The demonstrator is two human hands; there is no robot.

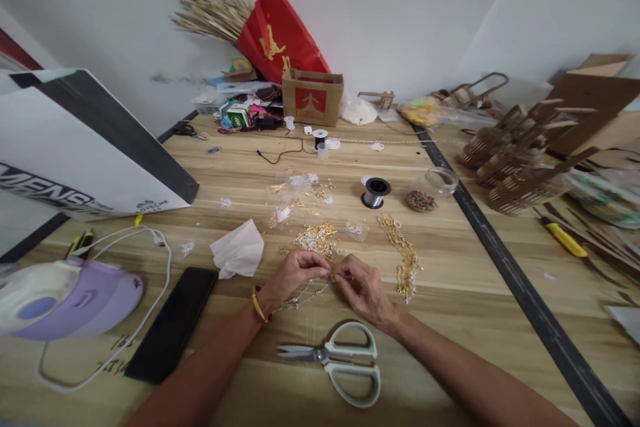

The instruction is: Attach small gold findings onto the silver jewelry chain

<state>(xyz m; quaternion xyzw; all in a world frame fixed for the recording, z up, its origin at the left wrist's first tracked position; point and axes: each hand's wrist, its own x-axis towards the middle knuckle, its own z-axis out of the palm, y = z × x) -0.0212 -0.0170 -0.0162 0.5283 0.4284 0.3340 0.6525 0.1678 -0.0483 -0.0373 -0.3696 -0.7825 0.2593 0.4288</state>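
Observation:
My left hand (295,275) and my right hand (363,288) meet fingertip to fingertip over the wooden table (470,300), both pinched on a thin silver chain (300,297) that trails down under my left wrist. A gold bangle (258,305) circles that wrist. Just beyond the fingers lies a heap of small gold and silver findings (316,239). Gold chains (404,260) lie to the right of my right hand. Pale green scissors (340,359) rest shut on the table between my forearms.
A black phone (173,323), a crumpled tissue (239,250), a white cable (145,287) and a lilac device (70,297) lie left. A wire spool (375,192), a bead dish (421,200) and a glass jar (441,180) sit farther back. Wooden baskets (520,160) crowd the right; bags stand at the wall.

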